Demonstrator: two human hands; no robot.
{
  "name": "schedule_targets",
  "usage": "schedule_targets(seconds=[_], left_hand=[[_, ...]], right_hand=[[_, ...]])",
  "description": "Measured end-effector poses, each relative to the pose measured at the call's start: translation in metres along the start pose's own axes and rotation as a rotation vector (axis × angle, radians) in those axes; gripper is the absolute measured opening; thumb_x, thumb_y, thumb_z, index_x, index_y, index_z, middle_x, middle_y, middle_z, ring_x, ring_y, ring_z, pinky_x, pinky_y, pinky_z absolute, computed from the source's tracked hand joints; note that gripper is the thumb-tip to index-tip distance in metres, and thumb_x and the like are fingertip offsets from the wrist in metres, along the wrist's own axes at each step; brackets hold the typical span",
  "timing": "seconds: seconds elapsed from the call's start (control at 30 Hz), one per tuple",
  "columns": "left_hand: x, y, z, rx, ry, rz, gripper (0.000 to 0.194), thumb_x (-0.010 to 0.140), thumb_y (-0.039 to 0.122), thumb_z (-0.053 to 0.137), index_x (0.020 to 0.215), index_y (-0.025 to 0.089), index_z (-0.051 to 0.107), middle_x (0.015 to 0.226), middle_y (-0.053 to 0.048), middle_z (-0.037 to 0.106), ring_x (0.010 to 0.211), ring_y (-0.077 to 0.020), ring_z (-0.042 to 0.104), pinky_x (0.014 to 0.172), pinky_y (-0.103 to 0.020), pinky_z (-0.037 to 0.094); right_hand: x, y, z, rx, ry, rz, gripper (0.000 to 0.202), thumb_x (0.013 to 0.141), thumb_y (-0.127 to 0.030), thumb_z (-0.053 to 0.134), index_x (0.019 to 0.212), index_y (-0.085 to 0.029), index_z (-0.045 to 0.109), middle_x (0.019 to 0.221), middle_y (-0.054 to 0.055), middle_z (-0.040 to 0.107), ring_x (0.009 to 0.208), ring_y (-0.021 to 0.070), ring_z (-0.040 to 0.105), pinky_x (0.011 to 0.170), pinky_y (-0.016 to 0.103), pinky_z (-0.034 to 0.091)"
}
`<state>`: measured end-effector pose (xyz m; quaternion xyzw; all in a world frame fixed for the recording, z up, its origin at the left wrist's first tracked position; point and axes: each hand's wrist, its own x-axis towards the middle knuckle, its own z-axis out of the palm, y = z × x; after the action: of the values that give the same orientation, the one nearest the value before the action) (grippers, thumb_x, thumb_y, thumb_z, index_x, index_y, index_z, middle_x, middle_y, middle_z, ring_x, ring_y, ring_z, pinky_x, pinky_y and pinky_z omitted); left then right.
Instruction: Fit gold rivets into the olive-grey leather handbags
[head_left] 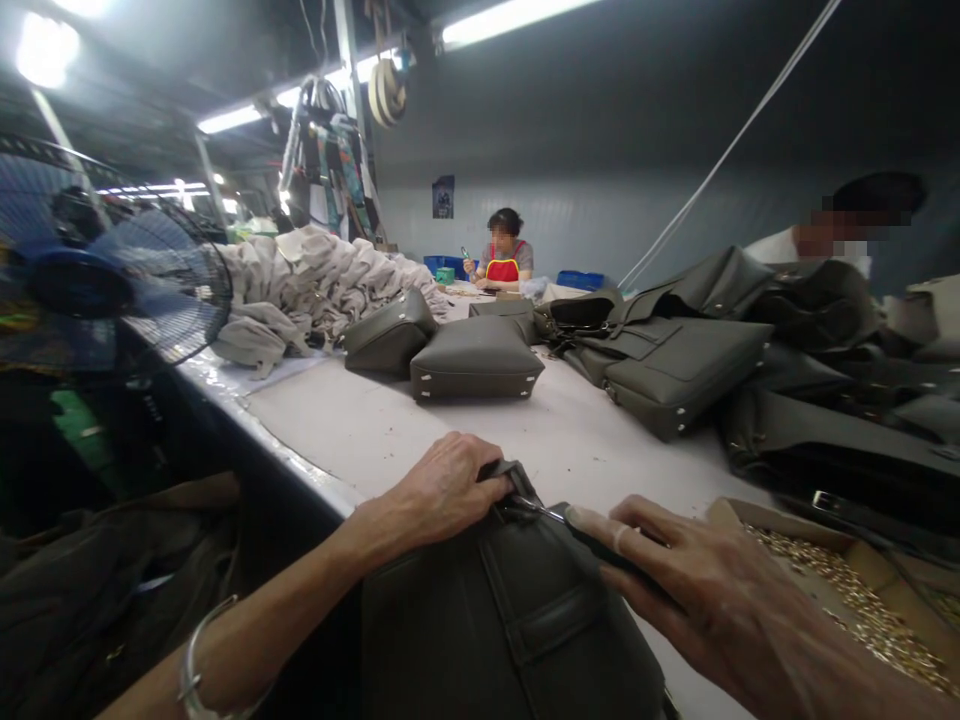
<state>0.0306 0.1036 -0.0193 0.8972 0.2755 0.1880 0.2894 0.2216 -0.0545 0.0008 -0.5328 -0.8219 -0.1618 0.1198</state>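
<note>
A dark grey-green leather handbag (555,600) lies in front of me at the table's near edge. My left hand (457,480) is closed on a folded flap or strap end at the top of the bag. In my right hand (690,570) is a screwdriver (551,514) with a dark handle, its metal shaft pointing left. The shaft's tip meets the bag right beside my left fingertips. What exactly it touches there is too small to make out.
Finished-looking bags (480,365) stand across the white table (360,420), with more bags (675,370) heaped right. An open box (847,570) holds small gold metal parts. Pale cloth (322,280) is piled left, near a fan (97,260). Two people (508,260) sit beyond.
</note>
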Motion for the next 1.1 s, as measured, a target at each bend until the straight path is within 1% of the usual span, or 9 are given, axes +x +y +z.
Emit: schedule_targets(seconds=[0.13,0.23,0.5,0.63,0.7,0.77,0.83,0.9,1.1], left_hand=[[0.001,0.003,-0.001,0.010,-0.049,0.010,0.024,0.082,0.028,0.047,0.063,0.014,0.053,0.059,0.002,0.048,0.058,-0.0103,0.042,0.056,-0.026,0.024],[0.005,0.001,-0.004,-0.005,-0.116,-0.013,0.027,0.083,0.029,0.045,0.061,0.015,0.049,0.058,0.003,0.045,0.057,-0.0100,0.041,0.055,-0.025,0.025],[0.017,-0.012,-0.005,-0.002,-0.202,-0.057,0.033,0.087,0.039,0.038,0.065,0.016,0.048,0.060,0.003,0.045,0.060,-0.0119,0.043,0.056,-0.026,0.027],[0.013,-0.008,0.000,-0.004,-0.160,-0.051,0.033,0.087,0.037,0.037,0.064,0.016,0.047,0.059,0.003,0.046,0.059,-0.0115,0.042,0.055,-0.026,0.026],[0.010,-0.005,0.002,0.016,-0.128,-0.029,0.032,0.087,0.034,0.037,0.062,0.016,0.045,0.060,0.002,0.046,0.059,-0.0113,0.042,0.057,-0.027,0.025],[0.009,-0.002,0.004,0.045,-0.103,-0.016,0.031,0.087,0.033,0.037,0.062,0.016,0.045,0.060,0.002,0.045,0.059,-0.0115,0.041,0.058,-0.028,0.025],[0.009,0.000,0.004,0.064,-0.088,-0.017,0.030,0.087,0.033,0.037,0.064,0.016,0.046,0.063,0.001,0.046,0.061,-0.0124,0.042,0.060,-0.028,0.025],[0.009,0.000,0.005,0.070,-0.085,-0.030,0.029,0.087,0.033,0.037,0.065,0.016,0.046,0.065,0.000,0.048,0.064,-0.0135,0.043,0.061,-0.028,0.026],[0.012,0.000,0.008,0.076,-0.076,-0.037,0.029,0.087,0.032,0.036,0.065,0.017,0.046,0.065,-0.001,0.048,0.064,-0.0144,0.043,0.062,-0.029,0.025]], right_hand=[[-0.008,-0.005,0.002,0.068,0.001,0.024,0.037,0.101,-0.016,0.025,0.111,-0.021,0.061,0.080,0.003,0.060,0.055,0.0159,0.057,0.048,0.028,0.042],[-0.011,-0.008,0.012,0.190,0.052,0.092,0.033,0.095,-0.016,0.034,0.116,-0.020,0.059,0.090,0.003,0.063,0.069,0.0180,0.063,0.059,0.027,0.052],[-0.014,-0.016,0.035,0.247,0.092,0.270,0.038,0.092,-0.018,0.034,0.122,-0.014,0.058,0.096,0.009,0.065,0.077,0.0276,0.064,0.066,0.044,0.058],[-0.010,-0.017,0.028,0.352,0.044,0.284,0.038,0.086,-0.013,0.059,0.123,-0.019,0.057,0.101,0.005,0.062,0.086,0.0247,0.062,0.076,0.039,0.057],[-0.006,-0.016,0.023,0.313,-0.033,0.288,0.045,0.078,-0.009,0.072,0.119,-0.021,0.060,0.101,0.004,0.061,0.081,0.0232,0.062,0.071,0.035,0.056],[-0.003,-0.015,0.019,0.245,-0.138,0.279,0.038,0.077,-0.008,0.076,0.111,-0.021,0.064,0.097,0.004,0.060,0.073,0.0216,0.062,0.066,0.032,0.055],[-0.003,-0.013,0.018,0.214,-0.222,0.266,0.025,0.080,-0.009,0.073,0.102,-0.019,0.067,0.091,0.004,0.062,0.071,0.0225,0.062,0.066,0.033,0.054],[-0.006,-0.012,0.020,0.253,-0.231,0.275,0.016,0.085,-0.010,0.066,0.099,-0.018,0.067,0.086,0.004,0.063,0.074,0.0246,0.063,0.069,0.035,0.055],[-0.013,-0.022,0.030,0.509,0.076,0.227,0.035,0.092,-0.013,0.038,0.123,-0.018,0.054,0.106,0.007,0.062,0.090,0.0234,0.062,0.080,0.035,0.054]])
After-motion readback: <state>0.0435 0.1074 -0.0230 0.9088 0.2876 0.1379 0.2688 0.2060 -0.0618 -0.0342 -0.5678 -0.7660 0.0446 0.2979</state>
